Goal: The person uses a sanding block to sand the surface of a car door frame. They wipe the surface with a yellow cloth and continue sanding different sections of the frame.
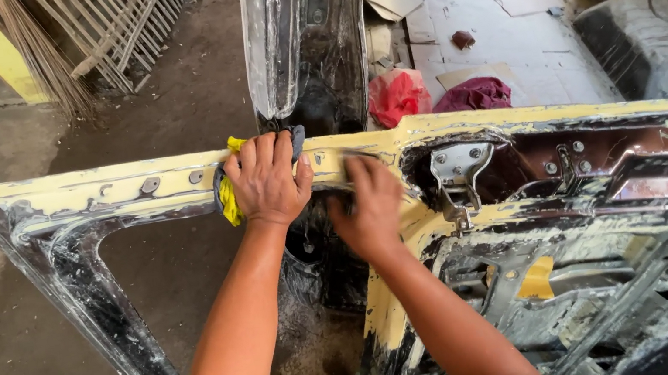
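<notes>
A stripped car door (55, 211), black with pale yellow filler along its top edge, stands on edge in front of me. My left hand (265, 180) presses a yellow and grey cloth (229, 205) against the yellow top edge. My right hand (372, 204) lies just to the right on the same edge, blurred, fingers flat on the surface; whether it holds anything under the fingers cannot be told. A metal latch bracket (457, 173) is bolted to the door right of my right hand.
Another black body panel (302, 33) stands upright behind the door. Red rags (395, 97) and a dark red cloth (474, 94) lie on flattened cardboard (503, 21). A broom and white metal grille (116, 26) lean at back left. Bare concrete floor lies left.
</notes>
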